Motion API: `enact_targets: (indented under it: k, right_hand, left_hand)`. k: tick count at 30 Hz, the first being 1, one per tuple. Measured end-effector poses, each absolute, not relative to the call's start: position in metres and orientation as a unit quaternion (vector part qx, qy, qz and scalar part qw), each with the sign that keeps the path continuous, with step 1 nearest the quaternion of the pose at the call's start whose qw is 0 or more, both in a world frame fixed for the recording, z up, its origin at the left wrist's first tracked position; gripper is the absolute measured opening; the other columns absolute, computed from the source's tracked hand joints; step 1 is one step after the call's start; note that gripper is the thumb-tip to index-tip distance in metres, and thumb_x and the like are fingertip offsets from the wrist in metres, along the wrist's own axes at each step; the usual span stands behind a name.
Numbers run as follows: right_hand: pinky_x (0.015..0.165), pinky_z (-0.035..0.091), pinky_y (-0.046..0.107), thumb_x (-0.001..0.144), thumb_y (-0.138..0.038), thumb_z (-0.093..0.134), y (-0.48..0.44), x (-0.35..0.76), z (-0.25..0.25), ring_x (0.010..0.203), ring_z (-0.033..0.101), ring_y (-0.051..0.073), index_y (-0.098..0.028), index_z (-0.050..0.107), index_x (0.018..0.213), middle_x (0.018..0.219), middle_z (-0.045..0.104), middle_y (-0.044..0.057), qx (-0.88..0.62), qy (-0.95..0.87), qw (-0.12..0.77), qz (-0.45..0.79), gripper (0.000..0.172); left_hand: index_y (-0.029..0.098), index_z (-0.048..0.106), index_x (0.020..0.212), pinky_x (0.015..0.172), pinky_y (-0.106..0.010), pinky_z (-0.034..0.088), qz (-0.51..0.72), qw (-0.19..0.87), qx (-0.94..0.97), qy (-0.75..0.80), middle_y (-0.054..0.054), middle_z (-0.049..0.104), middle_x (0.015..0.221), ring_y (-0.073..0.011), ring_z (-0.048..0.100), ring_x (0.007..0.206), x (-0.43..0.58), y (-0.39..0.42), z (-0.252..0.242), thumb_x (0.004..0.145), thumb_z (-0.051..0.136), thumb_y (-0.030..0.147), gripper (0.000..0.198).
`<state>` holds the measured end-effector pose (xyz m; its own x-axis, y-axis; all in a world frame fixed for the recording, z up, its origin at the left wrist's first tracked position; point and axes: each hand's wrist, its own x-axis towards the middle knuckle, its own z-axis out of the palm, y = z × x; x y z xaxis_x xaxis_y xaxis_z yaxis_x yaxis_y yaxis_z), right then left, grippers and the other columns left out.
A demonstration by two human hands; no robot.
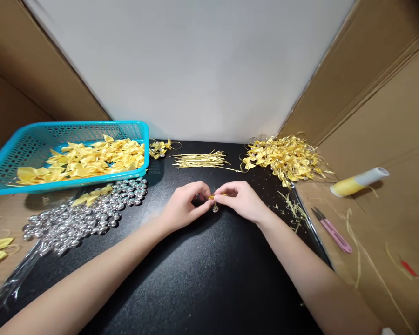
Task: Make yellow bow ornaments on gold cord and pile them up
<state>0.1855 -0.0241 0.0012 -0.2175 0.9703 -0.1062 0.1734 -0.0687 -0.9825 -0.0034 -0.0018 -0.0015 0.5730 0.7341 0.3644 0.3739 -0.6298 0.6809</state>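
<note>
My left hand (188, 203) and my right hand (242, 201) meet over the middle of the black work surface, thumbs and fingertips pinched together. Between them is a small yellow ribbon bow (211, 197), mostly covered by the fingers. A shiny silver bead (215, 209) hangs just below the fingertips. A thin strand stands up between the hands; how it joins the bow is too small to tell. Behind the hands lies a bundle of gold cords (200, 160), laid roughly side by side.
Left stands a blue basket (147, 149) of yellow bows, with silver beads (80, 221) heaped before it. Finished-looking bows with loops (286, 158) pile up at back right. Pink-handled snips (335, 235), a yellow-and-white tube (359, 181) and cord scraps (295, 209) lie right. Cardboard walls flank the surface.
</note>
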Motion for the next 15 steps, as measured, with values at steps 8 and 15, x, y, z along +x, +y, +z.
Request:
enact_targets:
  k: [8,15]
  right_hand:
    - [0.084,0.050,0.036,0.062,-0.027,0.079,-0.027,0.176,0.006,0.083,0.067,0.018,-0.021,0.075,0.066,0.079,0.074,0.003,-0.497,-0.482,0.508,0.512,0.009]
    - [0.085,0.051,0.033,0.057,-0.035,0.085,-0.024,0.186,0.025,0.080,0.068,0.015,-0.022,0.073,0.071,0.077,0.074,0.000,-0.473,-0.387,0.561,0.558,0.023]
  left_hand:
    - [0.015,0.066,0.074,0.065,-0.027,0.049,0.391,0.486,0.670,0.402,-0.004,0.070,0.072,-0.0149,0.063,0.067,0.006,-0.007,-0.012,0.078,0.071,0.034,0.021]
    - [0.014,0.067,0.073,0.060,-0.023,0.046,0.332,0.514,0.686,0.394,-0.003,0.072,0.072,-0.0114,0.060,0.062,0.004,-0.003,-0.016,0.078,0.072,0.031,0.019]
